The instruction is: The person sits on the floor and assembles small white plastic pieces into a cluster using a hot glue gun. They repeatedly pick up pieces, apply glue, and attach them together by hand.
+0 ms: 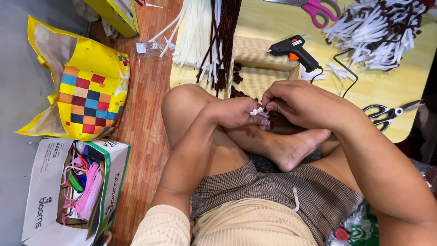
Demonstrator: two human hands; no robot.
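My left hand (239, 111) and my right hand (298, 101) meet above my crossed legs, both pinching a small bundle of short white fuzzy wire pieces (257, 110). Some dark brown pieces show just under the fingers; how they join is hidden. A black glue gun (293, 50) with an orange trigger lies on a woven mat (259, 57) just beyond my hands. Long white pipe cleaners (193, 32) and dark brown pipe cleaners (223, 36) lie in bundles beside it.
A heap of cut white and brown pieces (378, 32) sits at top right by pink scissors (318, 9). Black scissors (389, 114) lie at right. On the left floor stand a yellow checkered bag (88, 91) and an open cardboard box (73, 187) of coloured craft supplies.
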